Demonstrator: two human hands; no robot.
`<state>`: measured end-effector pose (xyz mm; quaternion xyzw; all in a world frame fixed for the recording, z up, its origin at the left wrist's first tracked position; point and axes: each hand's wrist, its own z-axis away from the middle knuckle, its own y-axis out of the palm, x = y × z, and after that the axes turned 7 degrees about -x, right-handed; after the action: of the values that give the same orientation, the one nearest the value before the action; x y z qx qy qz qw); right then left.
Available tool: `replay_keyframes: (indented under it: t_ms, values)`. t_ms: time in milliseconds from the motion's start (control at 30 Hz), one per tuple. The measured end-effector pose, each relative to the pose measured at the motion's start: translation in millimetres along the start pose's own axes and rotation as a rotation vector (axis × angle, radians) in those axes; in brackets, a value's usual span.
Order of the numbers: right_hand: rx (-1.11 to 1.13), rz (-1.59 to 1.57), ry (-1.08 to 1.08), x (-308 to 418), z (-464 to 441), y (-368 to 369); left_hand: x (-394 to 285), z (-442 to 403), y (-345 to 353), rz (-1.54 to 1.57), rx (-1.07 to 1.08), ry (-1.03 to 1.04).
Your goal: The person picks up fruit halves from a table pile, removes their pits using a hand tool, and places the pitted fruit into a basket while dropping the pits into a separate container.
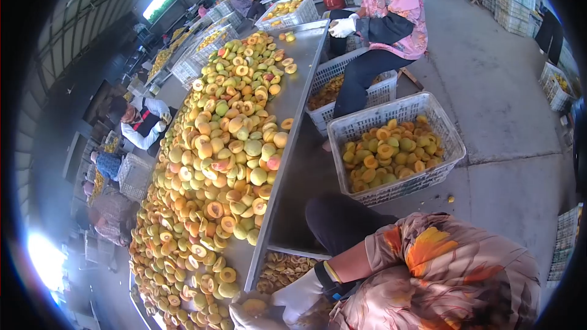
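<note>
White gloves cover both of my hands at the bottom of the head view, beside the lower corner of a metal table (287,159) heaped with halved fruit (226,140). My left hand (254,310) is closed around a piece of yellow-orange fruit (255,307). My right hand (302,296), with a dark band at the wrist, is close against it; its fingertips are hidden, so its grip is unclear. Below my hands and the table edge lie more pale fruit pieces (284,269).
A white crate (455,152) of fruit halves stands on the floor right of the table. Beyond it a person in a pink top (397,6) sits by another crate (388,91). Another person (143,119) is across the table. Stacked crates (513,9) stand at the upper right.
</note>
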<state>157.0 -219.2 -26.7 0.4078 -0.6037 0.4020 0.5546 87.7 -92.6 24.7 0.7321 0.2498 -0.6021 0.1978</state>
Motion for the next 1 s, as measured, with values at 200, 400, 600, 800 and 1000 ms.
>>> replay_keyframes:
  t_ms: [200,400,600,800,1000]
  values:
    - [0.056,-0.27,0.157,13,4,1,8,-15,-12,-0.139,0.152,0.334]
    - [0.313,-0.716,0.342,9,-1,7,32,-14,-26,0.136,0.071,0.006]
    - [0.432,-0.842,0.363,3,-21,16,16,-2,-55,0.298,0.055,-0.299]
    - [0.576,-0.936,0.547,-16,-44,24,11,8,-66,0.203,-0.163,-0.431]
    - [0.716,-0.828,0.441,-22,-59,38,46,-3,-91,0.238,-0.211,-0.496]
